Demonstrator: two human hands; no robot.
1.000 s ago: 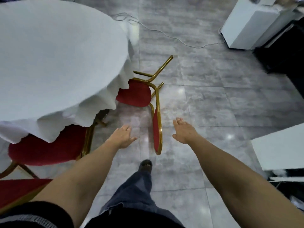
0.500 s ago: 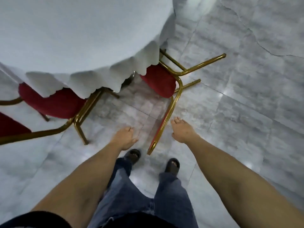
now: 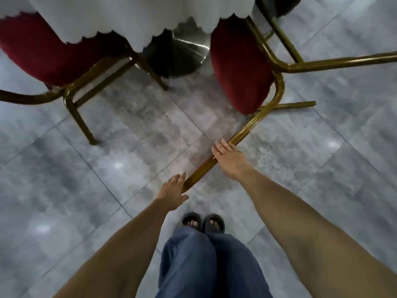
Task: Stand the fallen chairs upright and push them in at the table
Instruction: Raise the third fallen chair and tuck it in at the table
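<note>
A fallen chair (image 3: pixel 240 67) with a red seat and gold frame lies on its side at the right, its seat partly under the table's white cloth (image 3: pixel 139 16). Its backrest rail (image 3: pixel 247 127) runs down along the floor toward me. My right hand (image 3: pixel 228 157) lies over the middle of that rail, fingers stretched out and touching it. My left hand (image 3: pixel 174 191) is at the rail's near end, fingers apart, its edge against the metal. Neither hand is closed around the frame.
An upright red chair (image 3: pixel 47 52) stands pushed in at the left, its gold legs reaching out over the grey tile floor. The table's metal pedestal base (image 3: pixel 178 54) sits between the chairs. Another chair's leg (image 3: pixel 281 33) shows at the top right. My sandalled feet (image 3: pixel 203 222) stand just behind the rail.
I have bent down and closer to the fallen chair. Both hands dropped from either side of the backrest onto its gold rail, the right hand now lying across it.
</note>
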